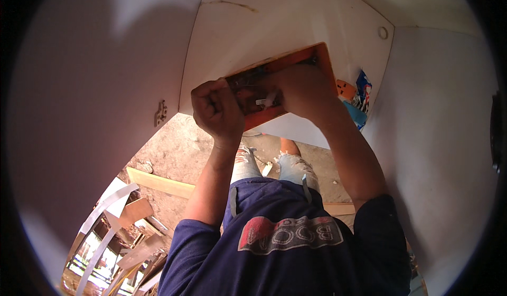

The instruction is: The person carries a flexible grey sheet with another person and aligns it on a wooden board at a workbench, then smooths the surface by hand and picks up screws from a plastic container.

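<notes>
An orange open-topped box [262, 120] sits on the white panel in front of me, with small loose pieces lying in its shaded inside. One small white piece [260, 102] stands out among them. My left hand [217, 108] is closed, its fingers curled in at the box's left edge; whatever they may hold is hidden. Into the box from the right reaches my right hand [303, 87], its fingers lost in shadow over the pieces.
White panels [433, 137] rise on both sides of me. A metal hinge [160, 113] is fixed on the left one. Blue and orange packets [363, 91] lie right of the box. Below left, wood offcuts [137, 211] and a yellowish board [161, 183] lie on the ground.
</notes>
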`<state>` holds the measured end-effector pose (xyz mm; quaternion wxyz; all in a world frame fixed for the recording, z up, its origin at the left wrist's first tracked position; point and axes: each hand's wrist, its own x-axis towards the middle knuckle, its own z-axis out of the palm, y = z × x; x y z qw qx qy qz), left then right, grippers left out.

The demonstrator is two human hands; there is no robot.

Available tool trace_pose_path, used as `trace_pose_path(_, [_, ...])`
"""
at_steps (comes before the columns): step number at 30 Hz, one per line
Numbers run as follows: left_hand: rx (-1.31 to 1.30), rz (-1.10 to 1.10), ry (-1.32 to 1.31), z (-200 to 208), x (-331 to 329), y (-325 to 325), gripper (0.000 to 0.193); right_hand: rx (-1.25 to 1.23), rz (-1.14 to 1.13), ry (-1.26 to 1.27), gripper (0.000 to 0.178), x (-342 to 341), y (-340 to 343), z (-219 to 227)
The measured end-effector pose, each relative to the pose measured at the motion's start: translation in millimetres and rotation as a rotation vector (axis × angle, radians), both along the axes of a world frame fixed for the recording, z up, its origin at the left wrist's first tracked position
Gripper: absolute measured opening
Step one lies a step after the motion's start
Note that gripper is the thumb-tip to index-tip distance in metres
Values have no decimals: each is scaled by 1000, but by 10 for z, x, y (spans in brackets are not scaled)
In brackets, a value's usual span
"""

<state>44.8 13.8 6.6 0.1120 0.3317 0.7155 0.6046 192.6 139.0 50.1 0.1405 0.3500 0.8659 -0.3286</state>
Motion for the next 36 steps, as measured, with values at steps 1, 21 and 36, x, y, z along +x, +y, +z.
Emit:
trace_pose_path(1, [1,3,0,-14,-1,-4,8,73,-27,42,25,44,23,21])
trace_pose_path(21, [48,67,25,-74,3,38,11,99,-116,-240,25,196,116,285])
trace_pose_path(36, [1,-5,-1,-60,-14,-12,8,67,-120,-185,23,-264,-34,-39])
